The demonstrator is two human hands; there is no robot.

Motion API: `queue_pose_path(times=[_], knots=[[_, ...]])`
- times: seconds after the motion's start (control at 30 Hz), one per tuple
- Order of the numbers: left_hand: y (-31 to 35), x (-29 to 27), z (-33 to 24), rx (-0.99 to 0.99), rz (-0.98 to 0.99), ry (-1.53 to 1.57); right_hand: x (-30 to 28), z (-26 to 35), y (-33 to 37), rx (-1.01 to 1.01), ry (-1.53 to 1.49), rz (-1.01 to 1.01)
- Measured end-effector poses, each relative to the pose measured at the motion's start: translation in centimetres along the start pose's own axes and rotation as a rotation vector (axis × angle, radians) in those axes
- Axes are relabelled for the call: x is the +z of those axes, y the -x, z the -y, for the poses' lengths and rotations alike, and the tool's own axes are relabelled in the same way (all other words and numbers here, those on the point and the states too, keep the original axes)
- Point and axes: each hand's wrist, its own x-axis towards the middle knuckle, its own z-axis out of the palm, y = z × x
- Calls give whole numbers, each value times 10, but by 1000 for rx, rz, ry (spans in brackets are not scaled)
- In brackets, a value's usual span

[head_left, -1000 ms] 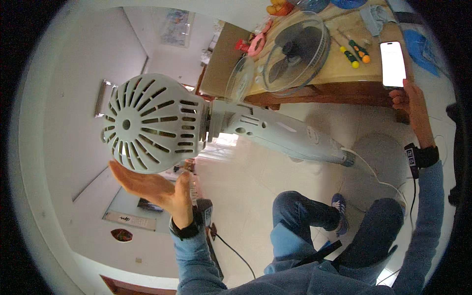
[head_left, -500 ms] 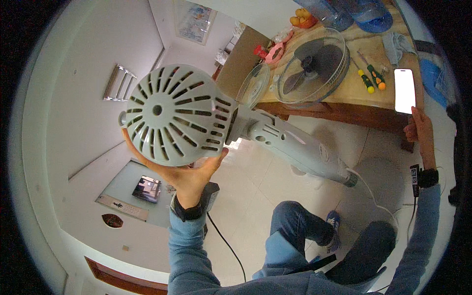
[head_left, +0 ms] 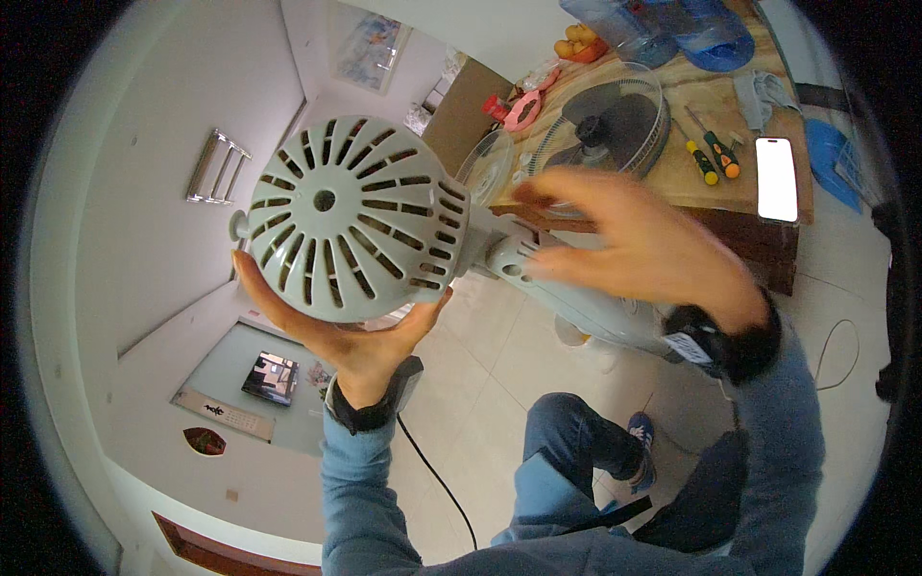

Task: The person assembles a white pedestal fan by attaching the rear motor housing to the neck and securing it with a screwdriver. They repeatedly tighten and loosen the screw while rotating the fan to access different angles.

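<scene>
A pale grey fan motor housing with slots radiating from a centre hole fills the middle left. My left hand cups it from below, thumb and fingers spread around its rounded edge. From the housing's right side a grey fan neck and stand slants down to the right, partly hidden by my right arm. My right hand is over the neck, somewhat blurred, with thumb and fingers apart and nothing between them. Whether it touches the neck I cannot tell.
On the wooden table lie a fan grille with dark blades, another grille, two screwdrivers, a lit phone and a grey cloth. Behind are an orange fruit bowl and blue water jugs.
My right hand has left the phone at the table's edge and swung left to the fan's neck. My left hand still supports the motor housing.
</scene>
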Motion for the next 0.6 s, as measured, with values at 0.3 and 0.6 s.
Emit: queue_pose_path(times=[0.3,0.6], knots=[[-2,7,-11,-83,-37,53,68,-4,-21,4,-99,-179],[-4,3,-6,-98,97,17,63,-1,-17,44,-176,-155]])
